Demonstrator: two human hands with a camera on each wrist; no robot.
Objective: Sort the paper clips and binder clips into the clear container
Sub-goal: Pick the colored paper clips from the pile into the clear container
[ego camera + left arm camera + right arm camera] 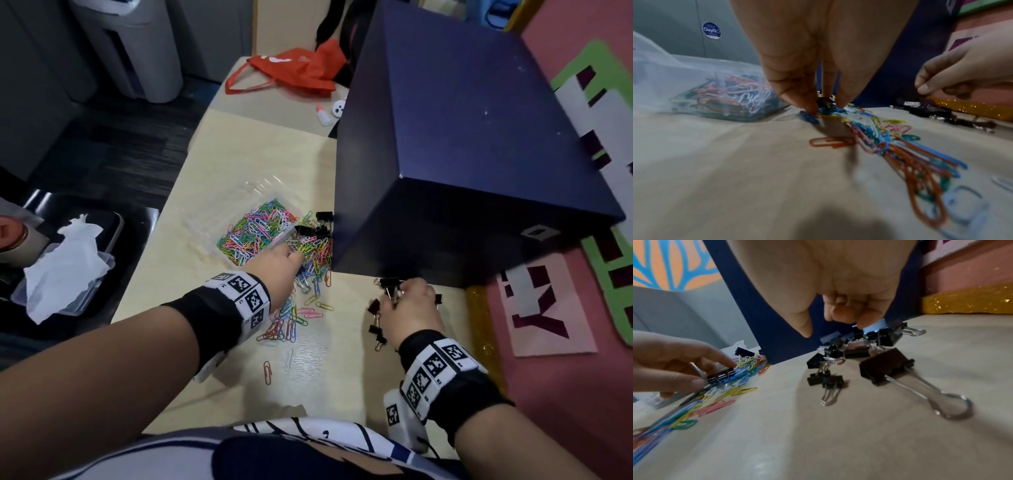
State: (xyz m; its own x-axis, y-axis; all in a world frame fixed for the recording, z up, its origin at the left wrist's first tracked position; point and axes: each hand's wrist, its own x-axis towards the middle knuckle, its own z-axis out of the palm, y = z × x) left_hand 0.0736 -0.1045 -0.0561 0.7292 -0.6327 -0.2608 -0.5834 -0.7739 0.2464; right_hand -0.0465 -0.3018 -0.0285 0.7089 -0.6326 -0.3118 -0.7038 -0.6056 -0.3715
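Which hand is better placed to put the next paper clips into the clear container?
The left hand, I think. Its fingers already touch the loose paper clips right beside the clear container. The right hand is farther away, among the black binder clips.

1. One clear container (pixel 219 219) on my table (pixel 342 383), with more coloured paper clips inside than I can count.
2. One loose heap of paper clips (pixel 313 260) beside it, also too many to count; two strays (pixel 268 371) lie apart, nearer me.
3. Binder clips (pixel 888 368) under my right hand (pixel 409 310): at least six, one clearly larger.
4. A few more black binder clips (pixel 317 224) beyond my left hand (pixel 279 274); exact number unclear.
5. One dark blue box (pixel 472 147).
6. One red bag (pixel 294 70).
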